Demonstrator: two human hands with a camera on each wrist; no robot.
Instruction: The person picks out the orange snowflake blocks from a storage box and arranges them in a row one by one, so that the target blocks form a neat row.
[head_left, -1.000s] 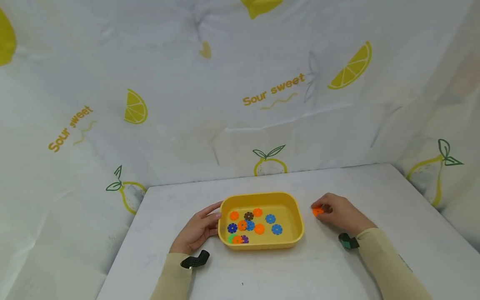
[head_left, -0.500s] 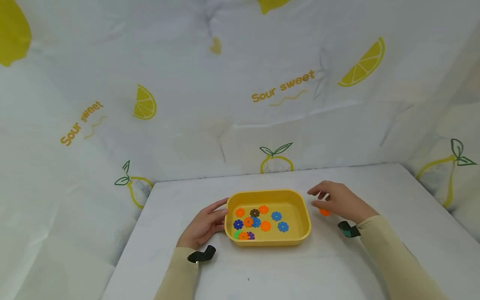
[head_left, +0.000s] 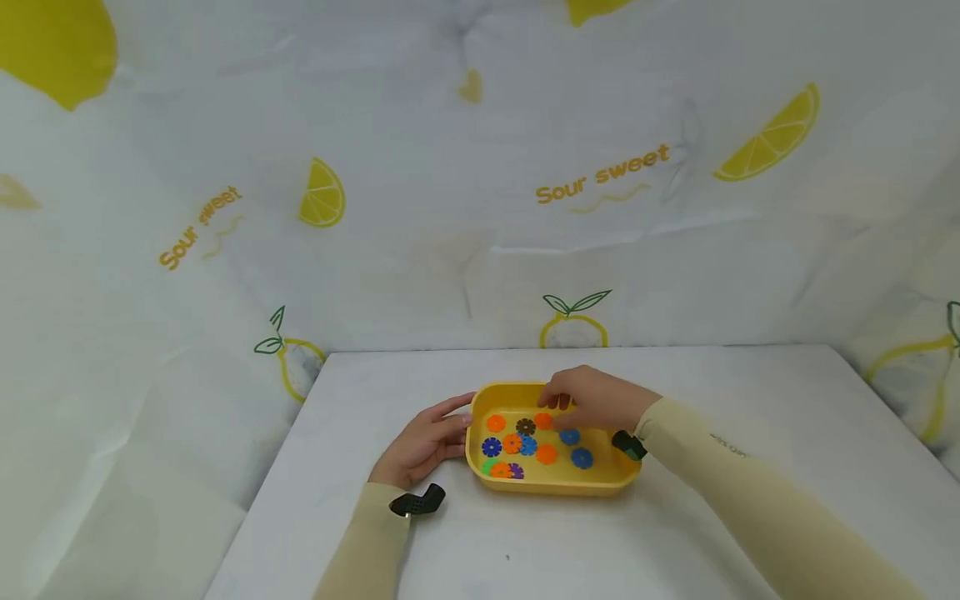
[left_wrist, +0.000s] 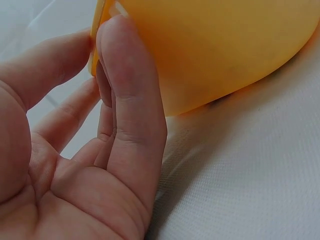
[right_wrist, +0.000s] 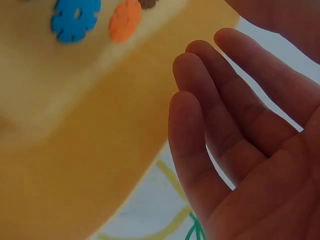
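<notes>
A yellow tray (head_left: 555, 489) stands on the white table, holding several notched, flower-shaped plastic discs. My left hand (head_left: 422, 443) grips the tray's left side, thumb at the rim; the left wrist view shows fingers (left_wrist: 132, 95) against the wall. Over the back right of the tray is my right hand (head_left: 596, 398), fingers bent loosely downward and apart. Between its thumb and fingers nothing shows in the right wrist view. Nearest to it are an orange disc (head_left: 543, 422) and a blue disc (head_left: 569, 437); another blue disc (head_left: 581, 457) lies farther forward.
More discs cluster at the tray's left: a brown disc (head_left: 526, 427), a dark blue disc (head_left: 491, 447) and a purple disc (head_left: 515, 472) among them. A lemon-printed white cloth (head_left: 420, 275) hangs behind the table (head_left: 405, 375).
My right hand let go of an orange disc on the table right of the tray, then moved left over the tray. My sleeve now covers that spot. My left hand keeps its hold.
</notes>
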